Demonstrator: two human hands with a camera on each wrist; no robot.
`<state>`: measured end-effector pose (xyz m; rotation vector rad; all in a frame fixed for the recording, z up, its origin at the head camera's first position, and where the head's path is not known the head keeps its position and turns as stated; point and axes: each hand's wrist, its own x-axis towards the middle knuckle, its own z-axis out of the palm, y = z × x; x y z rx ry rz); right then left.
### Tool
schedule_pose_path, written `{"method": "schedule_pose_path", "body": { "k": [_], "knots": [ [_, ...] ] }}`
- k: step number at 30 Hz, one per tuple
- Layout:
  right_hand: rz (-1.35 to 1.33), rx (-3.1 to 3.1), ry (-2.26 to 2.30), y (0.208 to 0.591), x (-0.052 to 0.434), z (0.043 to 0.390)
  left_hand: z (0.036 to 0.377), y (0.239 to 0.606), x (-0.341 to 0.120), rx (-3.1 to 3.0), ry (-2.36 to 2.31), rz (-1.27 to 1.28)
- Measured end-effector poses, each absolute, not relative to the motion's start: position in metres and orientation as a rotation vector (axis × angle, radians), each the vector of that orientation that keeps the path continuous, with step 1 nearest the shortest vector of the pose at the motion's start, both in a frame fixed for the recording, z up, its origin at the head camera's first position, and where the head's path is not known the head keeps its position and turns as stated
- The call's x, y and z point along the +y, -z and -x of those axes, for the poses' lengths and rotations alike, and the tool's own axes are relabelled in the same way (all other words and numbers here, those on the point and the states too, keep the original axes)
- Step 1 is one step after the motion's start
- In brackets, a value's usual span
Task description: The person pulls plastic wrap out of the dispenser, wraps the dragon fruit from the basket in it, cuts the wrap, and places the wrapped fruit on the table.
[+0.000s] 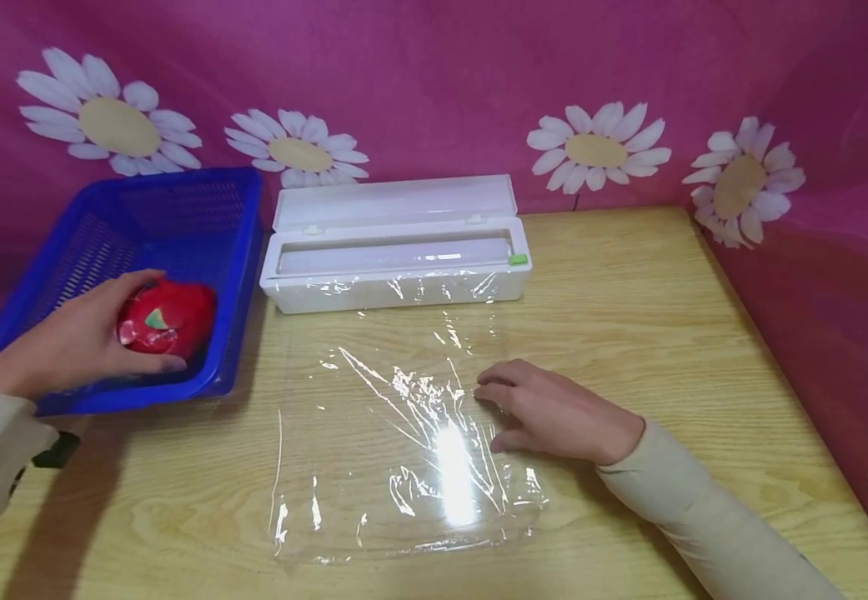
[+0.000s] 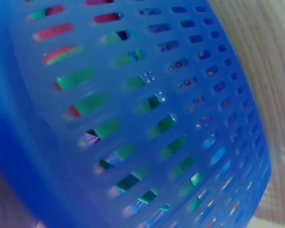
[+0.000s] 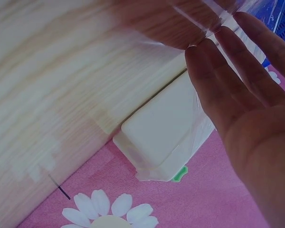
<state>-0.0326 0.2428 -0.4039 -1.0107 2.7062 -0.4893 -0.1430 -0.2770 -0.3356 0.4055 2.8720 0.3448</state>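
Wooden table [image 1: 629, 283]: left hand [image 1: 66, 342] grips red toy [image 1: 167, 321], right hand [image 1: 554, 412] presses film [image 1: 373, 450]

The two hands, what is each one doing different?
The left hand is inside the blue basket, its fingers curled round a red apple. The right hand lies on the clear plastic wrap spread over the wooden table, fingers nearly straight, holding nothing. The left hand is nearer the table's edge; the right is nearer the middle. Both wear beige sleeves.
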Motion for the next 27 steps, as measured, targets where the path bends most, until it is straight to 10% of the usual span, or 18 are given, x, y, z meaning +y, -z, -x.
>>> {"method": "schedule_pose_path", "body": {
  "k": [27],
  "knots": [
    [0.999,2.694,0.451,0.402,0.239,0.034,0.115,0.276,-0.245,3.106,-0.237,-0.292]
  ]
}}
